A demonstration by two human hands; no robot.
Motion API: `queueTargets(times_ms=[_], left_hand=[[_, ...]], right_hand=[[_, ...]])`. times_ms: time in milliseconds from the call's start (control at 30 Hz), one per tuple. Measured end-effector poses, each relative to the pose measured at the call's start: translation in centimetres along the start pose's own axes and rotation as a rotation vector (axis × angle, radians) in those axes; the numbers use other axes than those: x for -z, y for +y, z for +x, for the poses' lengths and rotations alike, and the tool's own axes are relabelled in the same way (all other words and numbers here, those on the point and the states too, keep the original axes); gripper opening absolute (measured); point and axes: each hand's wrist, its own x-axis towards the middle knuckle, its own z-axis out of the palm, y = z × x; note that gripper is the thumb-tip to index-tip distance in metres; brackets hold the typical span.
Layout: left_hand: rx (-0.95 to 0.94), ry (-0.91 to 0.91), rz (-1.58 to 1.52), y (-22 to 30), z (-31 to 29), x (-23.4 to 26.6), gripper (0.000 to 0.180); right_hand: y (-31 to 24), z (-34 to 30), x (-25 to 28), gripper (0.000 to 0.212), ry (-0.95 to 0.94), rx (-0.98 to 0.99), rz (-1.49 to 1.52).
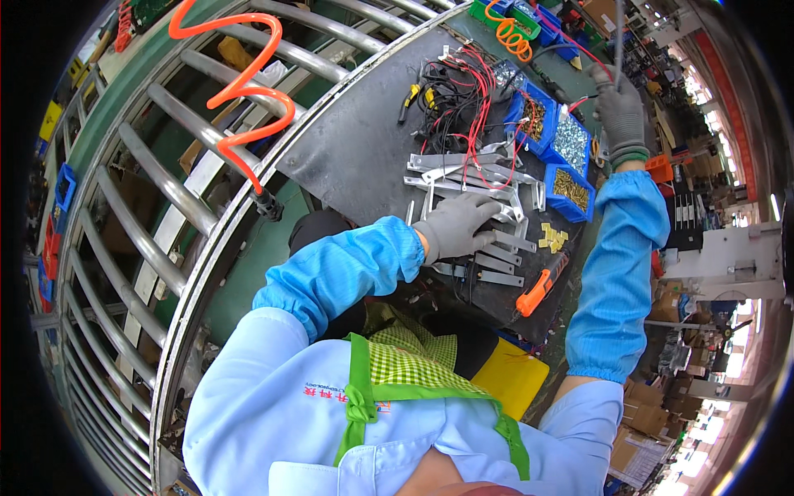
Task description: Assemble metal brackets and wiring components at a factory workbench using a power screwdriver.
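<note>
My left hand (457,227), in a grey glove, lies with fingers spread over a pile of flat silver metal brackets (475,169). Several more metal strips (499,263) lie under and beside its fingertips. Raised off to the right beyond the blue bins, my right hand (619,116), also gloved, has its fingers curled round a red and black wire (582,103). A grey cord (619,41) comes down from above to this hand; its end is hidden. A tangle of red and black wires (471,99) spreads across the far part of the dark work surface.
Blue bins hold silver screws (571,142), brass-coloured screws (569,188) and other small parts (531,120). An orange-handled tool (536,293) and small pale yellow pieces (552,238) lie near the right edge. Left of the table (347,169) run metal rollers (178,186) and an orange coiled hose (248,87).
</note>
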Motion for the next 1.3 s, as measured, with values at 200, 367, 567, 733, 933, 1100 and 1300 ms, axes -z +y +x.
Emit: queueTargets(times_ms=[200, 367, 567, 733, 933, 1100, 1300], left_hand=[[0.450, 0.171, -0.663, -1.8, 2.0, 1.5, 0.077], [0.333, 0.266, -0.571, 1.2, 2.1, 2.3, 0.104], [-0.041, -0.221, -1.073, 7.8, 1.3, 1.8, 0.041], [0.083, -0.713, -1.221, 9.5, -0.8, 6.4, 0.031], [0.363, -0.659, -1.670, 5.2, -2.7, 6.0, 0.056], [0.401, -0.645, -1.595, 5.9, -2.6, 5.2, 0.042], [0.234, -0.040, -1.139, 3.6, 0.0, 0.0, 0.008]], right_hand=[[-1.7, -2.9, 5.4, 0.031, -0.056, 0.169, 0.029], [-6.1, -9.8, 9.5, 0.028, -0.006, 0.206, -0.065], [-6.5, -18.9, 16.1, 0.022, 0.107, 0.115, 0.064], [-2.8, -30.7, 24.7, 0.027, 0.383, -0.034, 0.011], [0.9, -42.4, 25.8, 0.044, 0.181, -0.365, -0.114], [6.1, -45.0, 20.3, 0.058, 0.296, -0.364, 0.469], [7.6, -42.3, 9.4, 0.035, -0.074, -0.555, 0.726]])
